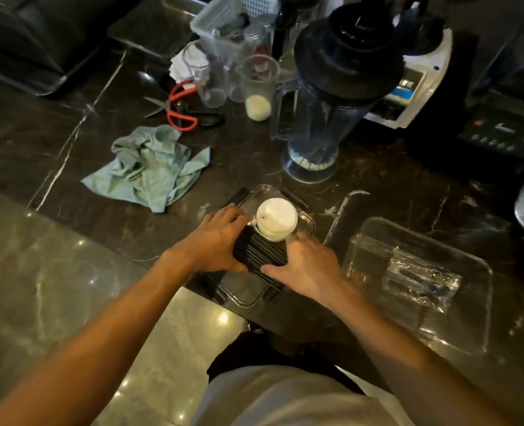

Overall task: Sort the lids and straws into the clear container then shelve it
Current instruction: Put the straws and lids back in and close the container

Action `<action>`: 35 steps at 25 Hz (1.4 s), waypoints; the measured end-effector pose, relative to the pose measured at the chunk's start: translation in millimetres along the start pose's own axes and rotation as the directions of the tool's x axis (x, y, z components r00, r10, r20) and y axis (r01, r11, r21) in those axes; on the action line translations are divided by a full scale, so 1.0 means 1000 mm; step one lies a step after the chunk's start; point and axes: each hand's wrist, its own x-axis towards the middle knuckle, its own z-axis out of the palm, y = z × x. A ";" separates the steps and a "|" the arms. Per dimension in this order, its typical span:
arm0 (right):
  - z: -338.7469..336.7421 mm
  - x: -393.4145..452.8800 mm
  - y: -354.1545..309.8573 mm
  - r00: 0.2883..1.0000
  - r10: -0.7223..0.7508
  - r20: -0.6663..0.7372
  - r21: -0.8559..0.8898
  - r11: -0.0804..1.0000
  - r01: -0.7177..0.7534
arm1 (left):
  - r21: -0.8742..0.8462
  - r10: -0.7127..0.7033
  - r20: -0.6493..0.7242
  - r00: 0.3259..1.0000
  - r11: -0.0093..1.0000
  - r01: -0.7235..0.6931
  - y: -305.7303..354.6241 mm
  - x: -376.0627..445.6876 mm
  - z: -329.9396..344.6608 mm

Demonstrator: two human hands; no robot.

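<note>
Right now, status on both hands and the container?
Left hand and right hand both gripping the black straws over the clear container. White lids stacked in its far end. Spare clear tray at right, not blocking.

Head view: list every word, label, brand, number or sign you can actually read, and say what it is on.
No text can be read in this frame.
White blender base: blue and green panel label, too blurred to read.
Black appliance: small light logo above a row of buttons, too small to read.
White lids, black straws, clear container: no print visible.
</note>
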 end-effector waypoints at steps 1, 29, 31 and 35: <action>0.010 0.000 -0.004 1.000 0.015 0.022 -0.035 0.999 -0.014 | 0.034 0.005 0.029 1.000 0.999 -0.006 -0.006 0.000 0.005; 0.032 0.004 -0.028 0.984 0.040 -0.175 -0.115 0.991 -0.061 | 0.166 0.073 -0.067 0.995 0.984 -0.061 -0.004 0.016 0.000; 0.014 -0.005 -0.017 0.984 -0.016 -0.180 -0.113 0.994 -0.004 | 0.193 0.097 -0.067 0.993 0.978 -0.082 0.010 0.016 -0.011; -0.029 -0.025 0.023 0.983 -0.092 -0.161 -0.143 0.987 0.069 | 0.232 0.197 -0.072 0.978 0.957 -0.176 0.058 0.022 -0.031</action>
